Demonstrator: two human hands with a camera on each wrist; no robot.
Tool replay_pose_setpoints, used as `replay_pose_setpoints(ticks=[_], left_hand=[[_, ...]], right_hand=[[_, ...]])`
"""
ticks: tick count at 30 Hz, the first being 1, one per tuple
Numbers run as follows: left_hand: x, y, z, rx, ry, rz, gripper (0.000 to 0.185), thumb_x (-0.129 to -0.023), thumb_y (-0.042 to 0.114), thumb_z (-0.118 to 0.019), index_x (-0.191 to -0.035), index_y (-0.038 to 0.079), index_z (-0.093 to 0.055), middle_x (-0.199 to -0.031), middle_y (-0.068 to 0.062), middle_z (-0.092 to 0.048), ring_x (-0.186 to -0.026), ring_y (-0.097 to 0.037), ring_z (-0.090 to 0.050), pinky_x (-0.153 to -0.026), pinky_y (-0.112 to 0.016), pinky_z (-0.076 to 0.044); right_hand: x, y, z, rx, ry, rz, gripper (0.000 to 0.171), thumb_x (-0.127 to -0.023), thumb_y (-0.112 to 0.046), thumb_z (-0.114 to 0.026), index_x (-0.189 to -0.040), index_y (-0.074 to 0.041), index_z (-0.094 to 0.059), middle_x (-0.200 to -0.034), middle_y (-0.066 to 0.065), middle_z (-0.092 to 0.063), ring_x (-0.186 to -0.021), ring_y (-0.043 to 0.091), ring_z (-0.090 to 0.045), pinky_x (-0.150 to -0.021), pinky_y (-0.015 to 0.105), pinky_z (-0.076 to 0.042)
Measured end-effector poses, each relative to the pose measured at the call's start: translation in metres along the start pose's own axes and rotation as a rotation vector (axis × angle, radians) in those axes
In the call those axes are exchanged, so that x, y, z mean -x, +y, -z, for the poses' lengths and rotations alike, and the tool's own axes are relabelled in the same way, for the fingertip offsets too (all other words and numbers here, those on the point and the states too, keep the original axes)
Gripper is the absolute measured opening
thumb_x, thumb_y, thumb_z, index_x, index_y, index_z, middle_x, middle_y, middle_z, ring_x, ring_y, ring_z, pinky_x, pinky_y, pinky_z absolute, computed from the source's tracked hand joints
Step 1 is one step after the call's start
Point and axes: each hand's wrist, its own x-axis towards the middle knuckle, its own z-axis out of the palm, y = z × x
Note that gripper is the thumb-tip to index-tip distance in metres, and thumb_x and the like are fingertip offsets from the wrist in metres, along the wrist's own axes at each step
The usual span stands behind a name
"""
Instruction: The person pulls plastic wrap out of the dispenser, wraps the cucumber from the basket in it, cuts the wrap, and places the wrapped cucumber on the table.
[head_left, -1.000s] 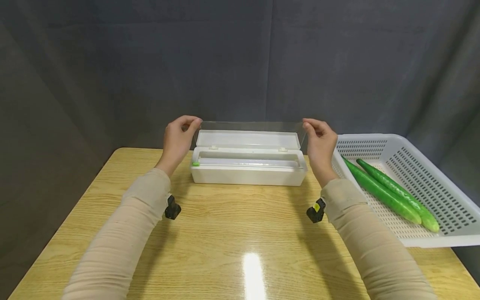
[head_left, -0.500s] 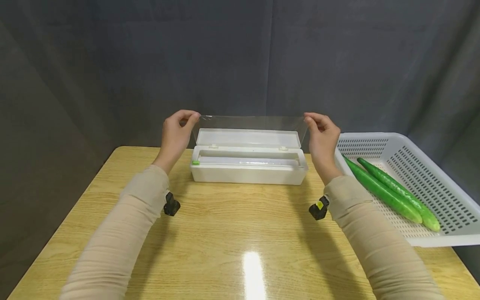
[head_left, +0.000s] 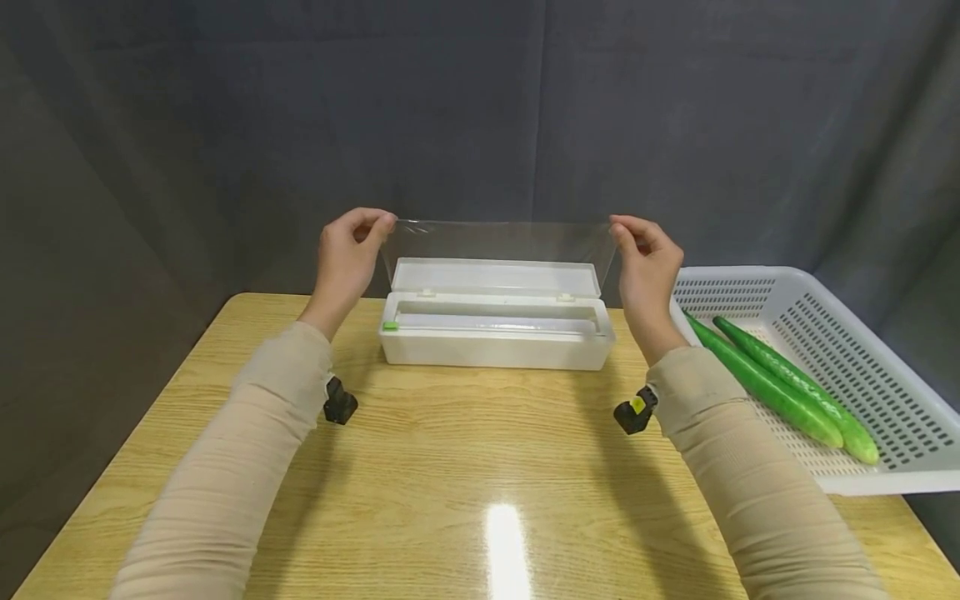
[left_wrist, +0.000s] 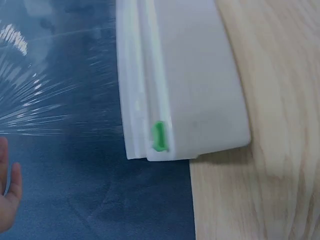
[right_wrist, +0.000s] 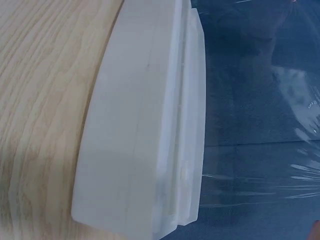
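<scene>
A sheet of clear plastic wrap (head_left: 498, 240) is stretched between my two hands, above and behind the white dispenser box (head_left: 495, 350). My left hand (head_left: 348, 254) pinches its upper left corner between thumb and fingers. At the upper right corner my right hand (head_left: 647, 265) pinches it the same way. The box's lid (head_left: 497, 275) is tipped back, and the roll (head_left: 495, 323) shows inside. A green slider (left_wrist: 159, 136) sits at the box's left end in the left wrist view. Creases fan through the film (left_wrist: 30, 110) toward the left fingers.
A white perforated basket (head_left: 892, 482) stands at the right of the wooden table (head_left: 450, 467). Two long cucumbers (head_left: 765, 387) lie in it. A dark curtain (head_left: 480, 117) hangs behind the table's back edge. Small black cameras sit at both wrists.
Both hands have risen, with the left drifting slightly left and the right slightly right. A taller stretch of plastic wrap now shows above the lid. Box and cucumbers stay put.
</scene>
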Motion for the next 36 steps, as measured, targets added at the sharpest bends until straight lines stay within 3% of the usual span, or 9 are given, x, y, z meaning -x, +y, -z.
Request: replay_pose_setpoints(ticks=[5, 13, 25, 36], left_hand=[[-0.004, 0.002, 0.002, 0.047, 0.018, -0.016, 0.031, -0.098, 0.029, -0.063, -0.111, 0.002, -0.071, -0.101, -0.01, -0.069, -0.091, -0.024, -0.063, -0.078, -0.025, -0.047], [-0.011, 0.008, 0.006, 0.031, 0.032, -0.021, 0.032, -0.098, 0.031, -0.063, -0.111, 0.004, -0.072, -0.102, -0.009, -0.07, -0.089, -0.014, -0.063, -0.081, -0.025, -0.048], [-0.02, 0.018, 0.009, 0.026, 0.053, -0.053, 0.032, -0.098, 0.03, -0.063, -0.111, 0.003, -0.072, -0.101, -0.009, -0.071, -0.091, -0.019, -0.064, -0.081, -0.024, -0.048], [-0.025, 0.026, 0.009, 0.056, 0.083, -0.046, 0.029, -0.098, 0.029, -0.065, -0.11, 0.003, -0.073, -0.098, -0.005, -0.071, -0.085, -0.013, -0.062, -0.079, -0.022, -0.047]], right_hand=[[-0.003, -0.004, -0.003, -0.028, -0.005, -0.005, 0.011, -0.09, -0.014, -0.074, -0.098, -0.01, -0.079, -0.088, -0.007, -0.07, -0.075, 0.007, -0.052, -0.07, 0.021, -0.04], [-0.013, -0.012, -0.006, -0.078, 0.018, -0.013, 0.008, -0.088, -0.007, -0.074, -0.093, -0.011, -0.08, -0.085, -0.009, -0.069, -0.075, 0.007, -0.055, -0.073, 0.02, -0.043], [-0.023, -0.025, -0.007, -0.043, 0.0, 0.008, 0.009, -0.089, -0.011, -0.074, -0.096, -0.01, -0.079, -0.085, -0.009, -0.069, -0.076, 0.007, -0.055, -0.072, 0.02, -0.043], [-0.032, -0.029, -0.007, -0.048, -0.003, 0.019, 0.008, -0.088, -0.012, -0.075, -0.095, -0.011, -0.079, -0.084, -0.01, -0.07, -0.075, 0.006, -0.057, -0.071, 0.02, -0.043]])
